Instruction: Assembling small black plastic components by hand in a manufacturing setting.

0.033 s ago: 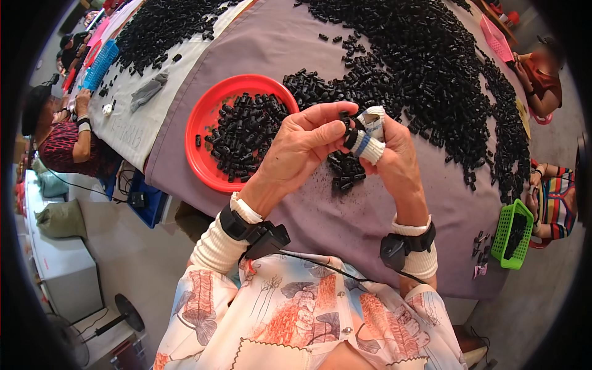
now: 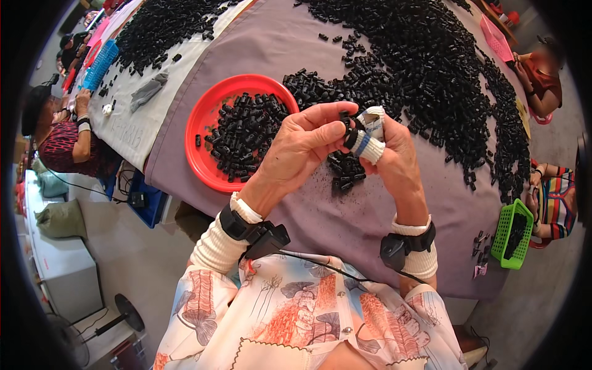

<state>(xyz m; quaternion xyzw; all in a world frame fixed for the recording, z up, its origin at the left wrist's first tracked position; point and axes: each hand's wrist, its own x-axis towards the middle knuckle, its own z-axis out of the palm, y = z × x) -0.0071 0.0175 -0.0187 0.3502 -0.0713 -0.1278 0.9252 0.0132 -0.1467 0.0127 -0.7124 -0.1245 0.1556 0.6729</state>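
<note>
In front of my chest both hands meet, raised over the table. Between thumb and forefinger, my left hand pinches a small black plastic piece. My right hand is closed against the same spot, its fingers bent inward; white knitted finger covers with a blue stripe wrap some of them. Those covers partly hide the piece and the right fingertips. Left of my hands, a round red tray holds many similar black pieces. A larger heap of black pieces spreads behind and to the right.
A grey-purple cloth covers the table. At its right edge stands a green basket with black pieces in it. A person works at the left beside a blue basket; other people sit along the right. Cables run from my wrist straps.
</note>
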